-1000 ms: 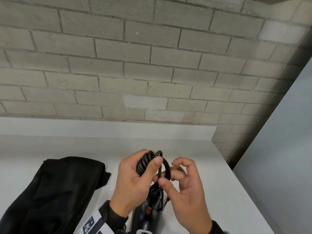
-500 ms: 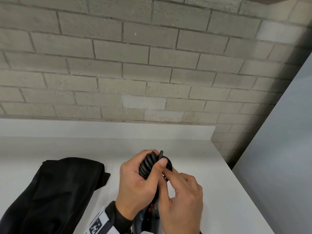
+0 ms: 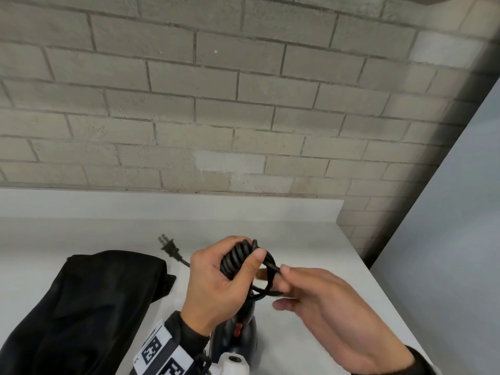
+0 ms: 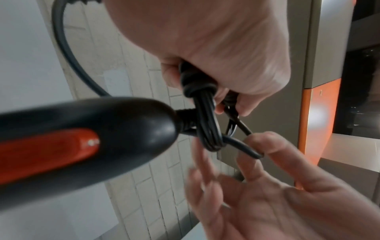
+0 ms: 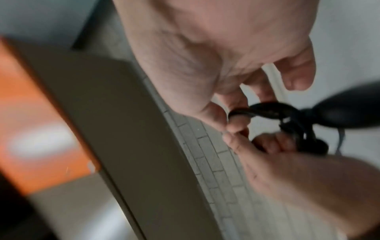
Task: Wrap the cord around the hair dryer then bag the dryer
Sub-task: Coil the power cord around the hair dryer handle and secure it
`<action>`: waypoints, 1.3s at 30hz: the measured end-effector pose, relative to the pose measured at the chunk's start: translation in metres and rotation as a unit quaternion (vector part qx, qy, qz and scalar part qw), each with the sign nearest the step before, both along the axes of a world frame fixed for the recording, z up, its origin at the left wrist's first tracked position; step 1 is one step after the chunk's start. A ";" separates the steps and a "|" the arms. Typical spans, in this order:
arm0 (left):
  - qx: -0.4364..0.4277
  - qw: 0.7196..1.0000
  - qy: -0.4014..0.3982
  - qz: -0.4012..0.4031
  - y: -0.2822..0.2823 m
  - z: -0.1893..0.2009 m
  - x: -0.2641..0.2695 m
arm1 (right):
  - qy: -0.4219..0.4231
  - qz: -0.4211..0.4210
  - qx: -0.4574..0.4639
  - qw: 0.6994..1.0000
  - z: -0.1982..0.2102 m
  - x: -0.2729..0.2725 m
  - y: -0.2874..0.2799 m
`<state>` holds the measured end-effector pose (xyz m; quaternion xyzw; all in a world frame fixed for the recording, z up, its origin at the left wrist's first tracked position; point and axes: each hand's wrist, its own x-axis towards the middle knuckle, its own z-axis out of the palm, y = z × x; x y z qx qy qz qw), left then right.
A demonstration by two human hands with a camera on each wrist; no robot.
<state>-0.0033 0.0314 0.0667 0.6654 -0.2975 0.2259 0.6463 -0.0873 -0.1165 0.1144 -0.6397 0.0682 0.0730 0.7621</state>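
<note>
A: The plug (image 3: 170, 249) shows now, lying on the tabletop (image 3: 311, 239) just beyond the bag (image 3: 81, 307); a moment ago it wasn't in sight.

B: And the right hand (image 3: 332, 315) has drawn away from the left hand (image 3: 216, 282), pinching a loop of the cord (image 3: 272, 266) between thumb and forefinger, its other fingers spread loose.

A: The left hand's fingers curl tight round the coiled bundle, above the hair dryer (image 3: 240, 331), right of the bag.

B: So I'd say the wrapping's nearly finished; bagging hasn't started.
</note>
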 end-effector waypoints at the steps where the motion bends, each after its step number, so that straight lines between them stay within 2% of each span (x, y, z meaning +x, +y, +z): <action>1: -0.001 1.000 -0.003 0.009 0.001 0.000 0.002 | -0.024 -0.017 -0.090 0.996 -0.002 -0.002 0.002; 2: -0.004 1.000 -0.008 0.015 0.002 0.000 0.003 | -0.054 -0.036 -0.154 0.986 -0.005 -0.004 0.004; 4: -0.003 1.000 -0.019 0.021 0.003 0.001 0.006 | -0.100 -0.062 -0.191 0.974 -0.010 -0.007 0.008; 10: 0.023 0.999 -0.033 0.019 0.007 -0.002 0.008 | -0.124 -0.073 -0.167 0.975 -0.013 -0.008 0.013; 15: 0.048 0.998 -0.036 0.005 0.005 -0.002 0.004 | -0.043 -0.044 -0.107 0.992 0.006 -0.007 -0.003; 20: 0.060 0.996 -0.040 -0.048 0.004 0.003 0.004 | -0.077 -0.032 -0.027 0.996 -0.002 -0.011 -0.008; 22: 0.075 0.995 -0.046 -0.057 0.003 0.004 0.004 | -0.071 -0.044 -0.074 0.994 0.000 -0.012 -0.012; 24: 0.089 0.993 -0.050 -0.062 0.002 0.003 0.003 | -0.057 -0.048 -0.176 0.982 0.011 -0.013 -0.016; 27: 0.110 0.989 -0.068 -0.070 0.000 0.003 0.002 | -0.015 -0.003 -0.323 0.946 0.028 -0.017 -0.023; 29: 0.116 0.988 -0.073 -0.077 -0.003 0.004 0.001 | -0.014 0.037 -0.382 0.923 0.037 -0.020 -0.031; 31: 0.108 0.989 -0.069 -0.071 -0.002 0.006 0.002 | -0.051 0.073 -0.345 0.934 0.041 -0.025 -0.040; 33: 0.083 0.993 -0.060 -0.057 0.004 0.007 0.007 | -0.143 0.103 -0.231 0.957 0.033 -0.027 -0.042; 36: 0.059 0.996 -0.045 -0.048 0.013 0.009 0.014 | -0.224 0.101 -0.034 0.969 -0.022 -0.026 -0.038; 39: 0.062 0.995 -0.043 -0.058 0.013 0.008 0.017 | -0.278 0.045 0.060 0.958 -0.070 -0.020 -0.030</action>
